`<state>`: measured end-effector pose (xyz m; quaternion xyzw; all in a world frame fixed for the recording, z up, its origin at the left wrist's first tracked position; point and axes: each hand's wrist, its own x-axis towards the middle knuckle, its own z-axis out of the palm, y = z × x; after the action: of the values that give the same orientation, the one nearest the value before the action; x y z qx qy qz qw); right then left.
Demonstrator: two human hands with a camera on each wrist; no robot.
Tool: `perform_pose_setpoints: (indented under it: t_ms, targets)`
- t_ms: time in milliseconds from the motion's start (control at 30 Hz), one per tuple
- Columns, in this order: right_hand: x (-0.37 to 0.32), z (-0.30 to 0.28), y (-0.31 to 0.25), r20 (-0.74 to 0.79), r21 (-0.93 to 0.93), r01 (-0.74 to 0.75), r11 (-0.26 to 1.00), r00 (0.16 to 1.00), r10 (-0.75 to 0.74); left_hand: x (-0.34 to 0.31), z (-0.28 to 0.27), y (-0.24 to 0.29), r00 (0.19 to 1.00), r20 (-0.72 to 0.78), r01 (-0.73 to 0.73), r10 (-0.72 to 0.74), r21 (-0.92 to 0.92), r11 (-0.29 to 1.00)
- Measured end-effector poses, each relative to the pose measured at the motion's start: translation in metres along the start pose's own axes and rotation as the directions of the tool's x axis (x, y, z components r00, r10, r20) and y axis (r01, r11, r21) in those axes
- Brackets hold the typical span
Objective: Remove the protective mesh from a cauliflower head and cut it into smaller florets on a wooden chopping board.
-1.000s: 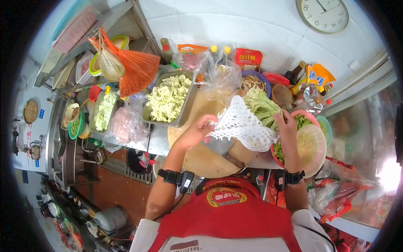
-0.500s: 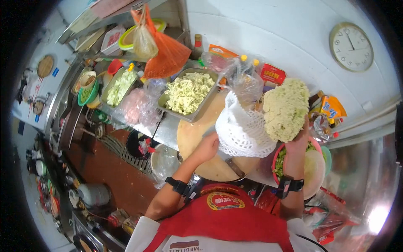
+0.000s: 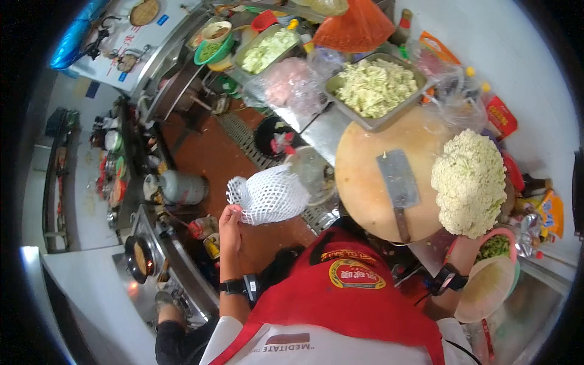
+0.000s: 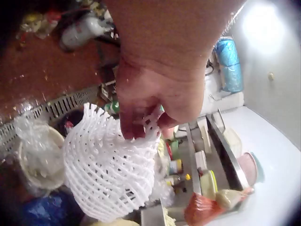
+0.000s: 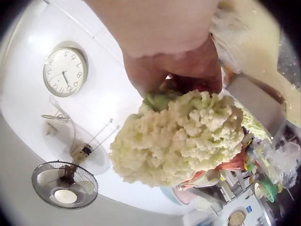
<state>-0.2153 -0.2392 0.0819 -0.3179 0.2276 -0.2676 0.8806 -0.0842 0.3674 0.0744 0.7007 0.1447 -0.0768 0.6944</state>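
My left hand (image 3: 231, 226) pinches the edge of a white foam net (image 3: 271, 196), which hangs out to the left of the round board, over the floor side. In the left wrist view the fingers of my left hand (image 4: 153, 101) are curled on the net (image 4: 110, 165). My right hand (image 5: 181, 68) grips a large cauliflower head (image 5: 181, 141) by its green stem side, florets facing away from the palm. The cauliflower (image 3: 468, 184) is over the right edge of the round board (image 3: 359, 176). A cleaver (image 3: 398, 179) lies flat on the board.
Behind the board stands a metal tray (image 3: 376, 123) of cut cauliflower. A lined bin (image 3: 313, 182) is between board and net. At the right is a pink basket (image 3: 512, 238) with green vegetables; a wok (image 3: 140, 258) sits on the left stove. Another person's leg (image 3: 170, 313) shows at lower left.
The net has come away from the cauliflower and moved left with my left hand. My right hand has turned the cauliflower florets up. The head view has swung left, uncovering the cleaver.
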Motion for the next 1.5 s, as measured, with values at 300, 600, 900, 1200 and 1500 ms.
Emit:
perform_pose_setpoints:
  t_ms: [300,600,900,1200,1500]
  targets:
    - [-0.02,0.005,0.036,-0.072,-0.091,-0.012,0.996,0.997,0.006,0.045,-0.034,-0.045,0.992,-0.029,0.127,-0.125,0.336,0.933]
    - [-0.11,0.034,0.064,0.054,-0.773,0.335,0.54,0.882,-0.469,0.201,-0.043,-0.066,0.953,0.082,0.222,-0.291,0.462,0.859]
    - [-0.189,0.121,0.134,-0.437,-0.092,-0.011,0.996,0.899,-0.03,0.452,-0.053,-0.113,0.851,0.52,-0.395,0.067,0.551,0.735]
    - [-0.194,0.204,0.175,-0.353,-0.255,-0.008,0.967,0.932,-0.085,0.397,-0.05,-0.104,0.792,0.608,-0.471,-0.055,0.666,0.578]
    - [-0.141,0.245,0.239,-0.165,-0.968,-0.097,0.232,0.942,-0.293,0.212,0.011,-0.052,0.356,0.856,0.011,-0.376,0.398,0.917]
